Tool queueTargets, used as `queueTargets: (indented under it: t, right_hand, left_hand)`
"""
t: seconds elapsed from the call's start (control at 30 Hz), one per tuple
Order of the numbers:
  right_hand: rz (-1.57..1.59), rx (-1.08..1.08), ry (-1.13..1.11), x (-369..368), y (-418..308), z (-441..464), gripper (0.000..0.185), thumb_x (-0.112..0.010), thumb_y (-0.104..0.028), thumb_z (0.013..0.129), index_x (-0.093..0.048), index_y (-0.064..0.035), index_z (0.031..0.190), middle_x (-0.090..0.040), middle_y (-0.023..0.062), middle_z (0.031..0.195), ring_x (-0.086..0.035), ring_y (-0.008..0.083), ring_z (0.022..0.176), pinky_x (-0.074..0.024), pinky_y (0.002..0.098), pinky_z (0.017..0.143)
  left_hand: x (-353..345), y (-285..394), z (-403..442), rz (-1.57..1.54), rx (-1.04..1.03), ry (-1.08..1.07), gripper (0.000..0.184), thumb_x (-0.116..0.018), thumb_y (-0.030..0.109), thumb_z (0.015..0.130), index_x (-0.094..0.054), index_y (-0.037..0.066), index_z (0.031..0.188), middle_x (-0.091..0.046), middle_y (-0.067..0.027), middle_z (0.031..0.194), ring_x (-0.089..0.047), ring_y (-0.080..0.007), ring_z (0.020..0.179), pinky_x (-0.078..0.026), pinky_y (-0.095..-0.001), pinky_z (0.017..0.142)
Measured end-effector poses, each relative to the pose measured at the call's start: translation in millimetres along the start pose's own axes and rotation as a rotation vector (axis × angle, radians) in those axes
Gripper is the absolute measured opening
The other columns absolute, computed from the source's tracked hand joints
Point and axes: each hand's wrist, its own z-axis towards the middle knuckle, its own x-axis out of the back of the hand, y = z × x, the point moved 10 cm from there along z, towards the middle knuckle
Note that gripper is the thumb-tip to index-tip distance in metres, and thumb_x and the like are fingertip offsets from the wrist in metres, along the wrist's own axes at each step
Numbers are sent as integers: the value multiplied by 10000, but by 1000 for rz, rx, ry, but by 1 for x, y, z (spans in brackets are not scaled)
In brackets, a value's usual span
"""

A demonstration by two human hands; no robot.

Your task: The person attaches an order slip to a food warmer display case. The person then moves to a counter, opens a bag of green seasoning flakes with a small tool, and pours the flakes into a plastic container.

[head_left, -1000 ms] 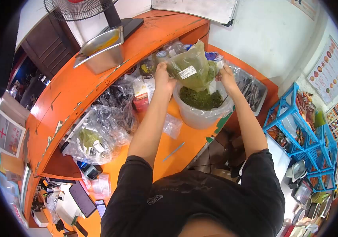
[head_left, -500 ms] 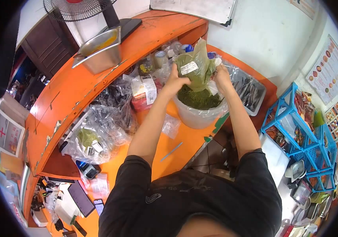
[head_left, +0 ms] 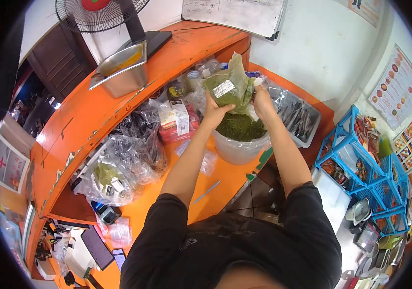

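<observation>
A clear plastic bag (head_left: 235,83) of green flaky stuff, with a white printed label, is held up over a translucent tub (head_left: 237,150). My left hand (head_left: 216,114) grips the bag's lower left side, thumb across its front. On the bag's right edge, my right hand (head_left: 263,102) is closed, fingers pinched near a small white patch that I cannot make out. Dark green flaky stuff (head_left: 241,127) lies inside the tub, below the bag. Part of the tub's rim is hidden by my hands.
Left of the tub are a red-and-white packet (head_left: 179,120) and crumpled clear bags (head_left: 136,156). A grey tray (head_left: 296,115) of dark wrapped items stands on the right, near blue baskets (head_left: 355,149). A metal pan (head_left: 124,72) and a fan (head_left: 101,12) stand on the orange ledge.
The camera view has shifted slightly. The bag and both hands sit a little further left in view, and the bag's lower part looks fuller and more tilted. Both hands keep their hold.
</observation>
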Motion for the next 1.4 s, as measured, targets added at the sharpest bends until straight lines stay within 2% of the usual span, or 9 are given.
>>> queueTargets:
  t: [0.23, 0.33, 0.63, 0.87, 0.93, 1.03, 1.13, 1.23, 1.4]
  right_hand:
    - [112, -70, 26, -9, 1, -1, 213, -345, -129, 899, -515, -92, 1023, -550, 11, 863, -474, 102, 625, -352, 255, 509]
    - [160, -83, 45, -12, 4, 0, 226, -340, -136, 901, -515, -88, 1035, -564, 14, 891, -491, 112, 649, -351, 253, 513]
    - [56, -96, 0, 0, 7, 3, 196, -333, -164, 911, -517, -110, 955, -480, -22, 752, -402, 72, 574, -335, 232, 497]
    - [-84, -61, -37, -9, -7, 3, 191, -354, -202, 921, -523, -113, 917, -460, -30, 687, -377, 70, 537, -336, 228, 480]
    - [-29, -49, -22, -6, -11, 7, 190, -357, -192, 917, -528, -110, 932, -458, -34, 681, -374, 68, 533, -321, 226, 471]
    - [-39, -28, -25, -17, -23, -8, 213, -355, -193, 917, -544, -120, 984, -457, -48, 683, -365, 60, 533, -299, 215, 474]
    - [-80, 8, -78, -21, -26, 3, 234, -349, -216, 928, -551, -133, 1011, -459, -59, 700, -353, 56, 534, -295, 209, 486]
    - [-125, 0, -113, -25, -22, -4, 254, -339, -225, 935, -555, -144, 1040, -467, -66, 722, -348, 54, 540, -288, 206, 490]
    - [-1, -35, -97, -27, -12, -6, 264, -338, -219, 932, -552, -150, 1070, -479, -57, 729, -357, 61, 545, -293, 218, 495]
  left_hand:
    - [-9, 14, -5, 212, 86, -147, 1005, -801, 69, 632, -105, 47, 1355, -430, -119, 1271, -440, -224, 1172, -353, -345, 1005]
    - [-13, 24, 1, 328, -58, -166, 1075, -838, 129, 591, -85, 12, 1348, -439, -137, 1259, -439, -238, 1172, -346, -344, 1008]
    - [8, 34, 3, 315, -159, 152, 941, -834, 98, 582, -194, -1, 1265, -475, -144, 1185, -486, -245, 1099, -396, -349, 956]
    - [-6, 24, 6, 290, -19, -68, 967, -845, 87, 585, -158, -4, 1259, -467, -146, 1200, -470, -222, 1118, -390, -334, 964]
    - [-9, 27, 6, 175, 30, -98, 1002, -855, 116, 586, -134, -10, 1271, -464, -141, 1205, -462, -220, 1126, -381, -332, 974]
    - [-16, 33, 5, 233, 27, -143, 1063, -858, 128, 582, -84, 16, 1302, -461, -143, 1209, -461, -228, 1129, -378, -335, 977]
    - [-8, 50, 1, 210, -172, -9, 978, -837, 155, 612, -197, 13, 1338, -465, -130, 1241, -464, -227, 1146, -370, -346, 987]
    - [-12, 2, 13, 70, 104, -217, 848, -822, 114, 623, -320, 19, 1301, -496, -116, 1215, -473, -224, 1140, -370, -346, 985]
    - [-13, 11, 5, 109, 102, -111, 713, -812, 61, 615, -433, 16, 1217, -543, -97, 1151, -523, -205, 1068, -429, -329, 908]
